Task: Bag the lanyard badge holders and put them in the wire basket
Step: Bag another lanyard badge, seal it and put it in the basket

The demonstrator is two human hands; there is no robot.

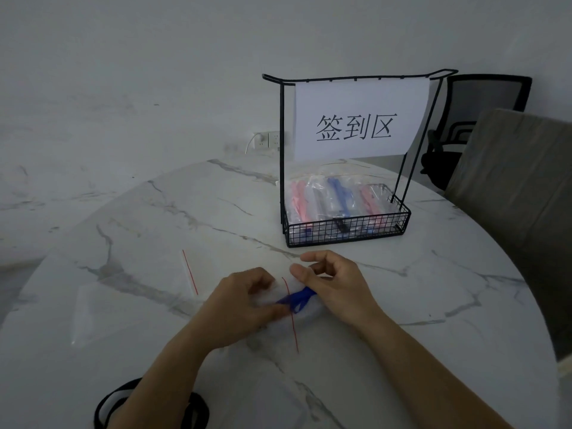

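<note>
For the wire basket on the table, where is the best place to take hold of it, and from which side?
Probably the top bar of the wire basket, at its bare left end, from above: the paper sign covers the rest, and bagged lanyards fill the low tray.

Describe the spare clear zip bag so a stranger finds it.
On the round white marble table, look left of the left hand. A flat clear bag with a red seal line lies untouched; the similar bag by the right hand has a blue lanyard.
</note>
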